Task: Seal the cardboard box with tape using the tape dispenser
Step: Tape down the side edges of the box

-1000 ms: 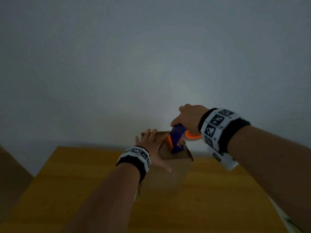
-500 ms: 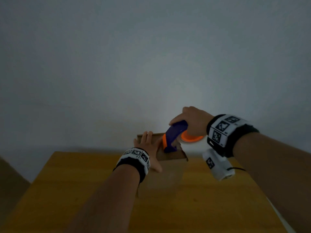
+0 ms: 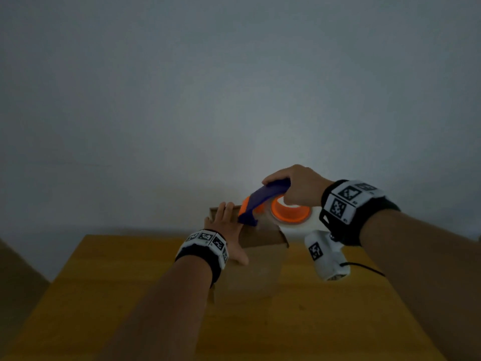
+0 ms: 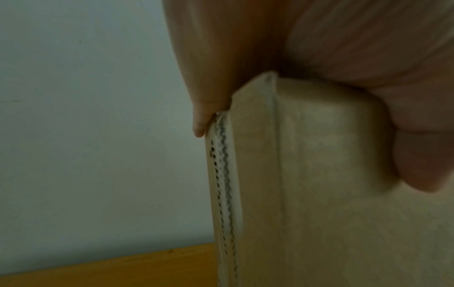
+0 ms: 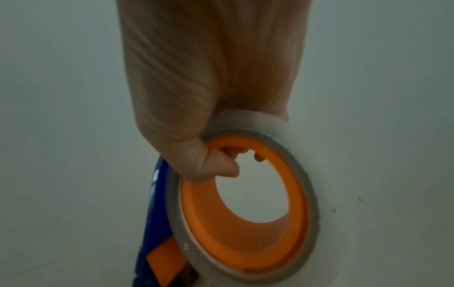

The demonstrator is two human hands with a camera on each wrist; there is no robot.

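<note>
No legible writing showed anywhere; the wristbands (image 3: 207, 239) bore only black-and-white square markers. The cardboard box (image 3: 260, 241) stood closed on the wooden table (image 3: 104, 295), contents hidden. The left hand (image 3: 226, 225) lay flat on its top, fingers straight. Beyond, the right hand (image 3: 299, 186) gripped the tape dispenser (image 3: 263, 201), nose on the box top.
</note>
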